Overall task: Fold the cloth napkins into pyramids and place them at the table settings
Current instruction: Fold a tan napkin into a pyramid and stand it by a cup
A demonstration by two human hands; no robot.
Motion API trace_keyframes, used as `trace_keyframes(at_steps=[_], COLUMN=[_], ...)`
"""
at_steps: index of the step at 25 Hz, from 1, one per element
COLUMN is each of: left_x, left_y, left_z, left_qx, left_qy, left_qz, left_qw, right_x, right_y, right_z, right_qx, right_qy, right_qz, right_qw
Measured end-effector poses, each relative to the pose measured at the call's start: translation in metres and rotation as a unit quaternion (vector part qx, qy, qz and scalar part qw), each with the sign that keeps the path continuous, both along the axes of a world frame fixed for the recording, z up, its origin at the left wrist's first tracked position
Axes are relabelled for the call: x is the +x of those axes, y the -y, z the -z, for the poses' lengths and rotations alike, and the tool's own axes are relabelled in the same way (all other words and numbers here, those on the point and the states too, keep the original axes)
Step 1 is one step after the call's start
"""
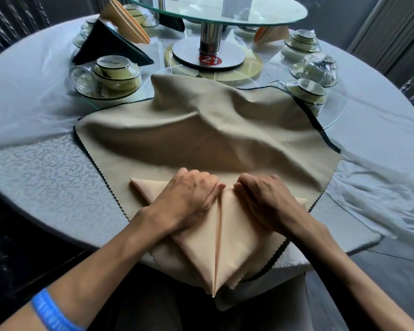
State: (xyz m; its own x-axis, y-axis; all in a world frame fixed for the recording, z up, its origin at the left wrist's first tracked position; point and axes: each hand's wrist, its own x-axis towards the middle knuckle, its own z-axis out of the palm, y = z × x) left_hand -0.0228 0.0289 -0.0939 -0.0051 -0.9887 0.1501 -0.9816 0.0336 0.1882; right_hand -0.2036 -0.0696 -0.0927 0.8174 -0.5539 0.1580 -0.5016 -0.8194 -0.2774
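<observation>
Round table (pixel 46 168); left hand (pixel 189 199), right hand (pixel 268 201) knuckles-up, pressing folded napkin (pixel 227 237).

Hands pressing a folded napkin

The left hand (pixel 189 199) and right hand (pixel 268 199) press the peach napkin (pixel 225 242) onto a tan cloth (pixel 201 130).
</observation>
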Motion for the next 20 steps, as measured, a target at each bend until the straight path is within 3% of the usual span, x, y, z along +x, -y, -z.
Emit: trace_keyframes(at_steps=[4, 7, 14, 20], left_x=[-0.008, -0.008, -0.015, -0.015], left_y=[0.011, -0.013, -0.100, -0.103], left_z=[-0.003, -0.002, 0.013, 0.023], left_qx=[0.026, -0.059, -0.026, -0.111], left_qy=[0.018, 0.005, -0.065, -0.034], left_qz=[-0.070, -0.081, 0.083, 0.151], left_qw=[0.997, 0.995, 0.994, 0.982], right_x=[0.003, 0.003, -0.002, -0.056], right_y=[0.011, 0.013, 0.018, -0.071], right_z=[-0.001, 0.001, 0.005, 0.000], right_qx=[-0.018, -0.059, -0.121, -0.103], right_qy=[-0.011, -0.009, 0.087, 0.273], right_qz=[0.045, 0.075, 0.059, 0.109], right_qw=[0.999, 0.995, 0.987, 0.950])
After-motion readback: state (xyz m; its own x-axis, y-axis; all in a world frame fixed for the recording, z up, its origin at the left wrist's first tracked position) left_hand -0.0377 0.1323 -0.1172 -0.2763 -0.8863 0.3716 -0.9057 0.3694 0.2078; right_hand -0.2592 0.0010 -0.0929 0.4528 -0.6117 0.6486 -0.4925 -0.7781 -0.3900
